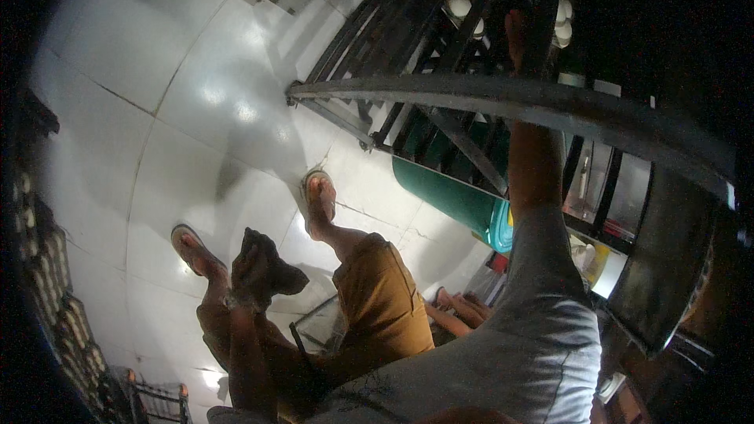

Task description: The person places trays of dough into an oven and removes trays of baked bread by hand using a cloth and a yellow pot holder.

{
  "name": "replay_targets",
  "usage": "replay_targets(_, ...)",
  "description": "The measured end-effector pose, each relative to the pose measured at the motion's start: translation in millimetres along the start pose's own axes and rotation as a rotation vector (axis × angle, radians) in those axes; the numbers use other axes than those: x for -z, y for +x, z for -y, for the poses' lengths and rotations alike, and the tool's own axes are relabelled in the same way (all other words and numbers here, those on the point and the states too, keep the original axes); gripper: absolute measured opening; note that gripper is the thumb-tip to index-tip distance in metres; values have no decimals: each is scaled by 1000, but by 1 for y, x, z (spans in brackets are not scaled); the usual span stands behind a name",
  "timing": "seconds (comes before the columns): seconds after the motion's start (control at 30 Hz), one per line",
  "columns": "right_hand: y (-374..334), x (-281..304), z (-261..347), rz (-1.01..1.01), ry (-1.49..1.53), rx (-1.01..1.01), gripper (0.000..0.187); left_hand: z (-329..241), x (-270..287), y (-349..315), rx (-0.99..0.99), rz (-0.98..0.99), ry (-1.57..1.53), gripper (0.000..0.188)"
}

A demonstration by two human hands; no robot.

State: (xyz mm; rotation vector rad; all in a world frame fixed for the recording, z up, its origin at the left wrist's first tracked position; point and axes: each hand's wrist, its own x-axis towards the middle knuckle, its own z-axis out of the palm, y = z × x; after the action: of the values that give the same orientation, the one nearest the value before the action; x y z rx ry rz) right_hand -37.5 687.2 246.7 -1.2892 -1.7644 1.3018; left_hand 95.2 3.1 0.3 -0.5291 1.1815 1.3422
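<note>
Our grey sleeve [546,275] fills the near view, while our left hand [246,273] grips a bunched dark cloth [287,276] over the white tiled floor [184,149]. Our right hand [514,35] reaches behind a black metal rack's front rail [463,88], near white eggs [459,5]; we cannot tell whether it grips anything. Below sits a green bin [440,188]; filled egg trays [59,290] stack far left.

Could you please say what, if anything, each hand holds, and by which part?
The left hand holds a dark cloth, seemingly by its middle; the right hand is too shadowed to tell.
</note>
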Motion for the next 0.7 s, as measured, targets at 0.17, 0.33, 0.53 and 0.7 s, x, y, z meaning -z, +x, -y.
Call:
replay_targets(0.17,34,-9,-12,-36,33,18,31,-4,-4,0,23,-30,-9,27)
replay_targets(0.33,40,-12,-17,-63,41,38,31,-12,-7,-6,24,-45,-4,26)
replay_targets(0.53,23,-12,-19,-76,62,32,33,15,12,7,-45,23,-264,25)
replay_targets(0.7,-35,9,-25,-25,100,-32,34,11,27,9,3,6,-9,33)
